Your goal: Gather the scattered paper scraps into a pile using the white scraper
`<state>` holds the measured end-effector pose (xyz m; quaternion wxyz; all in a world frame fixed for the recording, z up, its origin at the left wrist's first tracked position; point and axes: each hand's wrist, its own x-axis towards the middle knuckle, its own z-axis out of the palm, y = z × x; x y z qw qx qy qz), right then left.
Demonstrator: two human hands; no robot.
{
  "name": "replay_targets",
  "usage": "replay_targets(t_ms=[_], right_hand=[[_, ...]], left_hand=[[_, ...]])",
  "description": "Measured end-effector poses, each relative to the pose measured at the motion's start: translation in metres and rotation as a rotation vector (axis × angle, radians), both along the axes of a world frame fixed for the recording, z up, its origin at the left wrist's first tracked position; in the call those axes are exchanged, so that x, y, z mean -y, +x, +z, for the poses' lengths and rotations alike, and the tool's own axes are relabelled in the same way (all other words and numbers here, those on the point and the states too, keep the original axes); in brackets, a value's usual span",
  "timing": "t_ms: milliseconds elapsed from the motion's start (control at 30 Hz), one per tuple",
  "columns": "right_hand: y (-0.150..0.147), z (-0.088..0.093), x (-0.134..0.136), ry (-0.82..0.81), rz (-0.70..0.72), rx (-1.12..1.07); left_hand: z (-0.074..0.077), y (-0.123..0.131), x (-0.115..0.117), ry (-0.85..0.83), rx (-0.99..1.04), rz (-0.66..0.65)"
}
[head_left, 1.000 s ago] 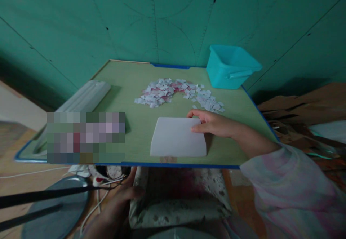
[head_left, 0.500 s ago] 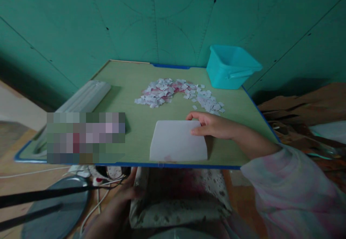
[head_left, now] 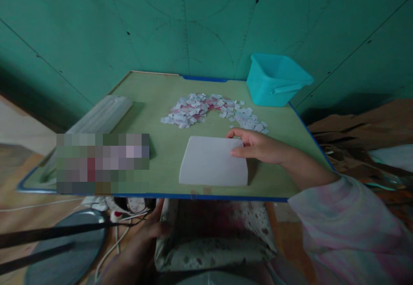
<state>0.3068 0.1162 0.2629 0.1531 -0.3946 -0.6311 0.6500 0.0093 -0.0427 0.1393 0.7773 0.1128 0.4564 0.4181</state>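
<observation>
The right hand [head_left: 250, 145] pinches a white sheet [head_left: 211, 162] at its far right corner, thumb on top and fingers curled over the far edge. The sheet spreads leftward and nearward from that pinch, over the table [head_left: 167, 147]. Just beyond the grip lie paper scraps [head_left: 190, 111]; farther off and to its right stands a turquoise bucket [head_left: 271, 89]. Lower left of the grip, the left hand [head_left: 151, 230] is beside speckled cloth [head_left: 213, 255], too dim to tell whether it grasps anything.
</observation>
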Motion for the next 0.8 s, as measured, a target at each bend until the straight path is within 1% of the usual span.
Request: replay_targets(t_ms=[67, 167, 267, 367, 533, 700, 800], right_hand=[[0.000, -0.001, -0.001, 0.018, -0.020, 0.012], [-0.003, -0.002, 0.000, 0.031, -0.012, 0.051], [-0.005, -0.001, 0.003, 0.029, 0.010, 0.058], [-0.007, -0.001, 0.004, 0.041, 0.032, 0.050], [-0.008, -0.002, 0.004, 0.031, 0.054, 0.046], [-0.007, -0.003, 0.006, 0.020, 0.081, 0.049], [-0.005, -0.005, 0.007, -0.002, 0.105, 0.031]], left_hand=[[0.001, -0.001, 0.001, 0.000, -0.008, -0.009], [0.002, -0.002, 0.000, 0.028, -0.028, -0.041], [0.004, -0.001, 0.000, 0.048, -0.012, -0.039], [0.004, 0.001, 0.000, 0.020, -0.007, -0.030], [0.002, 0.004, 0.001, 0.010, -0.028, 0.020], [0.005, 0.010, 0.000, -0.038, 0.117, 0.106], [0.010, 0.012, -0.001, -0.053, 0.150, 0.130]])
